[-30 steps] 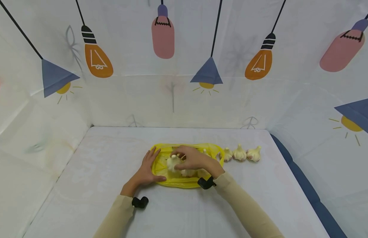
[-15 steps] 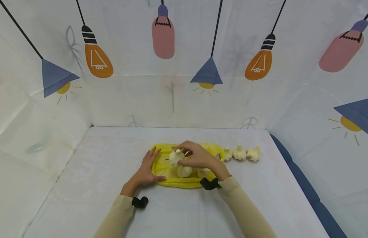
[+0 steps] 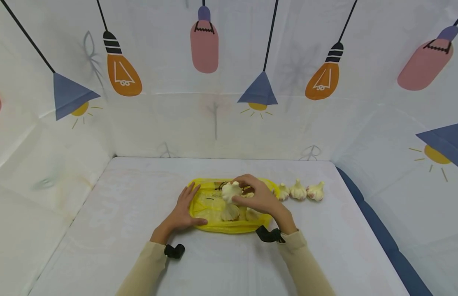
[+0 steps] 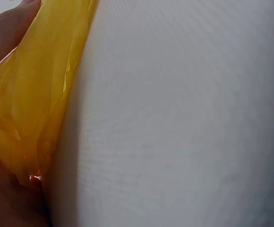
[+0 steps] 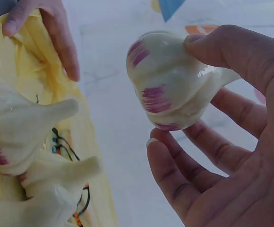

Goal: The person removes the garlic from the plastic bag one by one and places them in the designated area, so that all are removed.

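A yellow plastic bag [image 3: 225,227] lies spread open at the middle of the table, with several white garlic bulbs [image 3: 230,213] in it. My right hand [image 3: 262,199] holds up one purple-streaked garlic bulb [image 5: 167,82] over the bag, thumb on one side and fingertips on the other. Its stem points back toward the palm. At the bag's left edge my left hand [image 3: 182,211] rests with fingers and thumb spread and nearly straight. The left wrist view shows the yellow plastic [image 4: 38,90] between thumb and fingers, and none of the bulbs.
Just right of the bag, a row of garlic bulbs [image 3: 298,190] stands on the white table [image 3: 140,185]; the bag's handle loop overlaps the nearest. A sheet printed with lamps [image 3: 258,88] hangs behind the table and along its sides. Something dark blue [image 3: 369,222] borders the right edge.
My right hand has lifted the garlic bulb and carried it to the right over the bag, uncovering bulbs inside. My left hand has stayed at the bag's left edge.
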A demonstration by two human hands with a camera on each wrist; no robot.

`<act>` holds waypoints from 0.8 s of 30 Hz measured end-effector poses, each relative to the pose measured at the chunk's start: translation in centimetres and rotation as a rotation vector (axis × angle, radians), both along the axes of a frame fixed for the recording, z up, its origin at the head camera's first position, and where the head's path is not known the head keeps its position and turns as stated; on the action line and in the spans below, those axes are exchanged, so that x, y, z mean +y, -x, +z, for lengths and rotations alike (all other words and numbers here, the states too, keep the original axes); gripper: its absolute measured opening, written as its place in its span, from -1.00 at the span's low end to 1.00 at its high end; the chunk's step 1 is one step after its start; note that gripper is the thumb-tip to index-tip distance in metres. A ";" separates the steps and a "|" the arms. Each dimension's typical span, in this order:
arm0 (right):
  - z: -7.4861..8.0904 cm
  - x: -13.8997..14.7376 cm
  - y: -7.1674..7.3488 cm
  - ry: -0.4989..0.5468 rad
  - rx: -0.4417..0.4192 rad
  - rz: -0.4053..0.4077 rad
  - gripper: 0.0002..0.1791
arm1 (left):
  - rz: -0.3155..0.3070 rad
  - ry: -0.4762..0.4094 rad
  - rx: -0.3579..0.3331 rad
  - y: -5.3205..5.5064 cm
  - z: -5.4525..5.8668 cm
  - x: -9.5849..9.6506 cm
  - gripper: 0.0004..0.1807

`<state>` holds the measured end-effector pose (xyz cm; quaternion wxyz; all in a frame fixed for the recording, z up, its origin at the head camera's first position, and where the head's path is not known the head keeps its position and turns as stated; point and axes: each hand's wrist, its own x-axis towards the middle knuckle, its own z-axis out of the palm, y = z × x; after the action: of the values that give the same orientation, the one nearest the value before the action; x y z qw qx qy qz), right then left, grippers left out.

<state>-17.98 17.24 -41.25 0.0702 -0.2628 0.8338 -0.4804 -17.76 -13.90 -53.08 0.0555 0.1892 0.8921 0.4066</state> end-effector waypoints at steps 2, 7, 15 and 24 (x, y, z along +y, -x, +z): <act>0.0 0.6 -0.3 0.017 -0.002 -0.030 -0.55 | 0.001 0.003 0.002 0.0 0.1 0.1 0.36; 0.0 2.1 -1.0 0.064 0.009 -0.092 -0.55 | 0.004 0.006 0.009 0.0 0.2 0.2 0.35; -0.2 5.1 -1.8 0.191 0.134 -0.157 -0.54 | 0.003 0.000 0.012 0.0 0.0 0.2 0.34; -0.5 8.4 -2.7 0.304 0.199 -0.294 -0.51 | 0.007 0.001 0.003 0.0 0.0 0.2 0.35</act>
<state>-15.31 25.60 -41.73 -0.1236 -0.1923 0.7839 -0.5772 -17.78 -13.73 -53.03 0.0530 0.1869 0.8931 0.4058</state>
